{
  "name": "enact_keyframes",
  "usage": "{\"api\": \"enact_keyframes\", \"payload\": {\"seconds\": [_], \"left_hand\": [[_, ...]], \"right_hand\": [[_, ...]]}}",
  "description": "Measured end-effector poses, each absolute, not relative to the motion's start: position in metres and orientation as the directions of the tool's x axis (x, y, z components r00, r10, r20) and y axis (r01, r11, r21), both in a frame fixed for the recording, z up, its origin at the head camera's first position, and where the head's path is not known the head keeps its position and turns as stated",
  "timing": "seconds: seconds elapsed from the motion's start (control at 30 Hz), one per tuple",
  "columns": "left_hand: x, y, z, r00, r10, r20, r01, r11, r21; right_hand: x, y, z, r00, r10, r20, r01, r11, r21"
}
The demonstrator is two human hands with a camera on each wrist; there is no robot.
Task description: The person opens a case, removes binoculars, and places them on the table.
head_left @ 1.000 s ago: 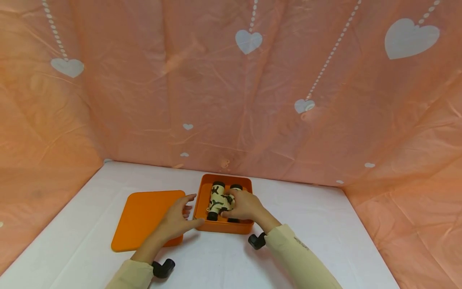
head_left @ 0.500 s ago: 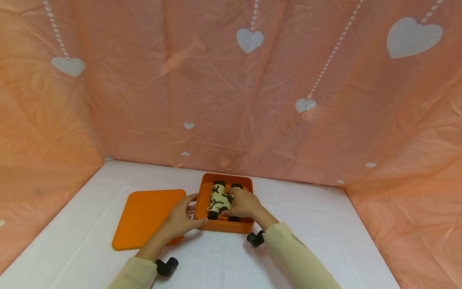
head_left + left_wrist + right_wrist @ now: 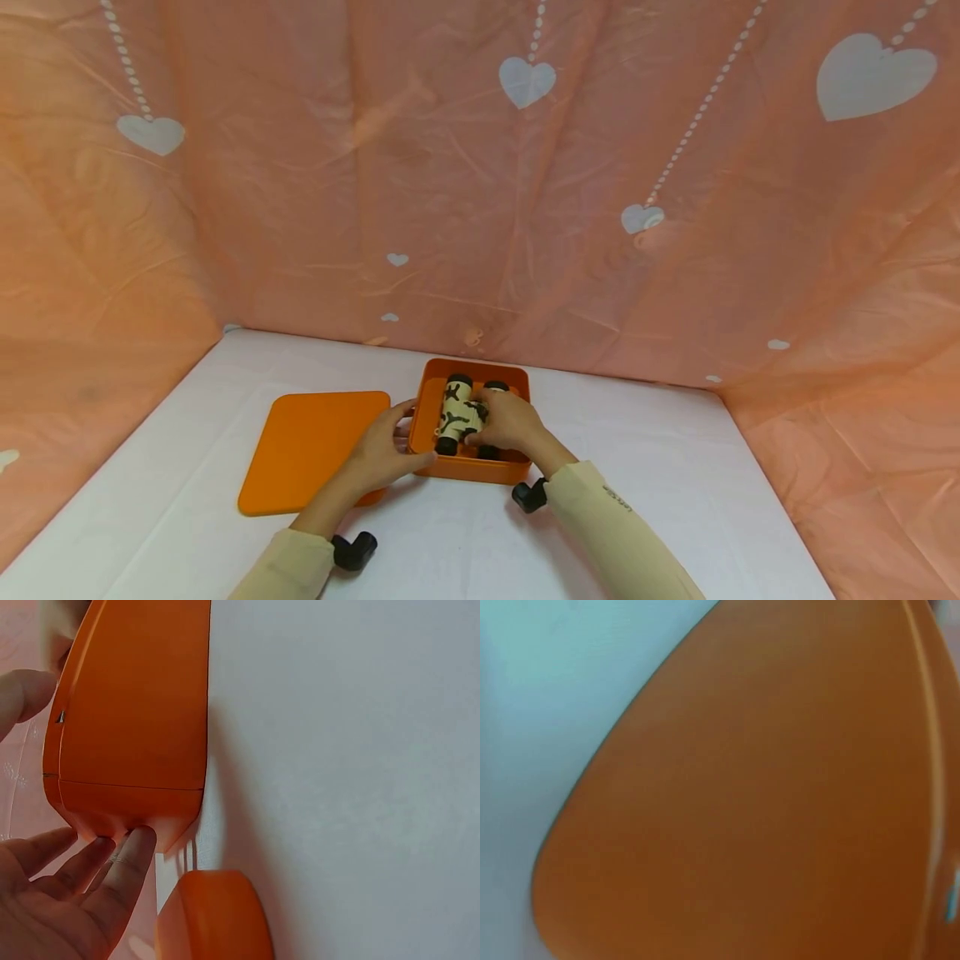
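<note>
A pair of toy binoculars (image 3: 453,410), cream with dark camouflage patches and black ends, lies inside the orange box (image 3: 471,472). My right hand (image 3: 512,423) grips the right barrel from above, covering much of it. My left hand (image 3: 382,450) is at the box's left side. In the left wrist view, fingertips (image 3: 139,844) touch the outside of the orange box (image 3: 135,697), while the thumb (image 3: 26,694) stretches toward its rim. The right wrist view is filled by the blurred orange box wall (image 3: 742,787); the right hand is hidden there.
The flat orange lid (image 3: 315,442) lies left of the box, partly under the left forearm in the head view. A white cloth (image 3: 637,467) covers the table. Pink-orange curtains (image 3: 450,183) with pale hearts stand behind and at both sides.
The left hand has moved right, up to the box, and its fingers now touch the left side. The right hand keeps its grip on the binoculars, which remain in the box.
</note>
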State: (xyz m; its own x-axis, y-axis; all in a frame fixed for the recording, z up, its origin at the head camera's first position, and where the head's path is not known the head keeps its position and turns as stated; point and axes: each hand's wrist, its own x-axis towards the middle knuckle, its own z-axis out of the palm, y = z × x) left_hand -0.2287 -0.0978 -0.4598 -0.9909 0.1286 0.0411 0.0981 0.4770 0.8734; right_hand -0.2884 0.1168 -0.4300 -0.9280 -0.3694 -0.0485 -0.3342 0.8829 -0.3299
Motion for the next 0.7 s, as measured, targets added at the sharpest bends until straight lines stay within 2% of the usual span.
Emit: {"api": "enact_keyframes", "payload": {"seconds": [0.7], "left_hand": [[-0.2338,-0.0939,-0.4577,-0.993,0.119,-0.016,0.050,0.532,0.846]], "right_hand": [[-0.2906,0.1150,-0.4306,-0.935,-0.350,-0.052,-0.310,0.881,-0.356]]}}
